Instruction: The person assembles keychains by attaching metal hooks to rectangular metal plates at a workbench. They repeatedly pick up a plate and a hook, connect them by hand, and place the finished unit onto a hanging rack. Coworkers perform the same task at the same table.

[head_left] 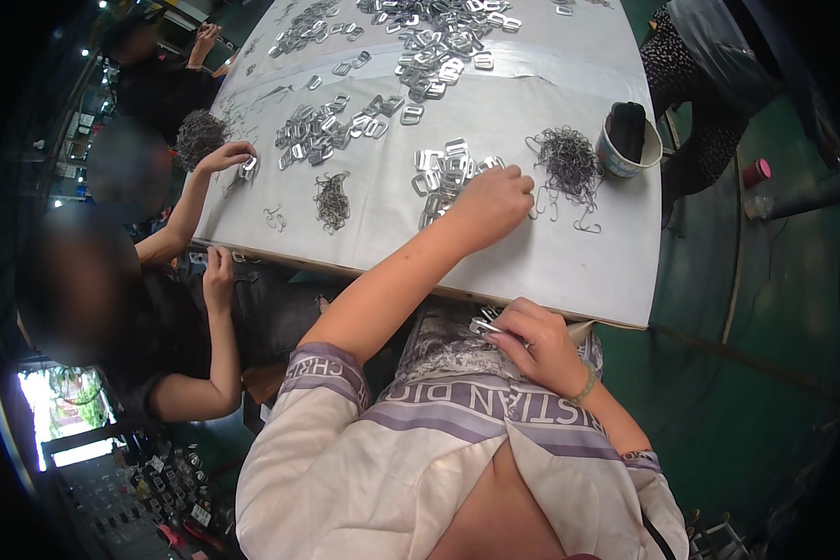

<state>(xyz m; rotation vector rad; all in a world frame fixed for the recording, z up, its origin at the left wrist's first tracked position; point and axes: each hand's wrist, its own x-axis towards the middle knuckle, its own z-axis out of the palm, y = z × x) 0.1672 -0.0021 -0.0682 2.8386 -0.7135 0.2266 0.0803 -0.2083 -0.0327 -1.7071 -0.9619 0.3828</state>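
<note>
Left hand reaches over the desk, fingers curled together on a small pile of metal buckles, wire hooks just beside. Right hand sits at the lap below the desk edge, fingers pinching one buckle. Judging by the many loose buckles, most work looks left.
</note>
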